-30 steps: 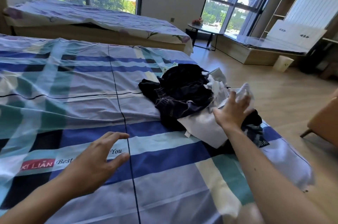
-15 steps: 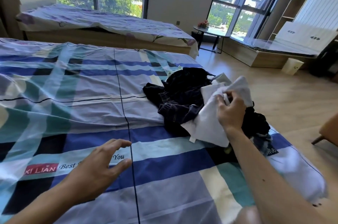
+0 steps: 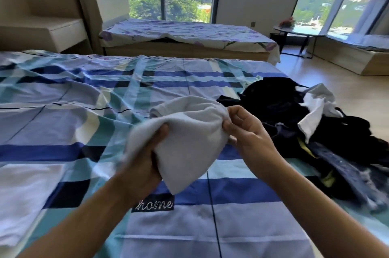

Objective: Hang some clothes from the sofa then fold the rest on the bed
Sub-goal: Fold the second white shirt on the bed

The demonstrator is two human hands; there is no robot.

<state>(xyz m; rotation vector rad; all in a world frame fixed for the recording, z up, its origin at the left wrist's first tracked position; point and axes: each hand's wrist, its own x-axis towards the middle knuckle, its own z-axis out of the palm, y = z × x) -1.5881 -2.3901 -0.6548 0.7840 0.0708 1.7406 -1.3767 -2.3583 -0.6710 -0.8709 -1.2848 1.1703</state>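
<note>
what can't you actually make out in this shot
1. Head view, white cloth: garment type unclear; it is bunched between the left hand and the right hand, and its left edge is blurred.
2. Left hand's grip underneath: covered by the cloth.
3. Dark clothes pile: piece count unclear; pieces overlap, and the right frame edge cuts it.
</note>
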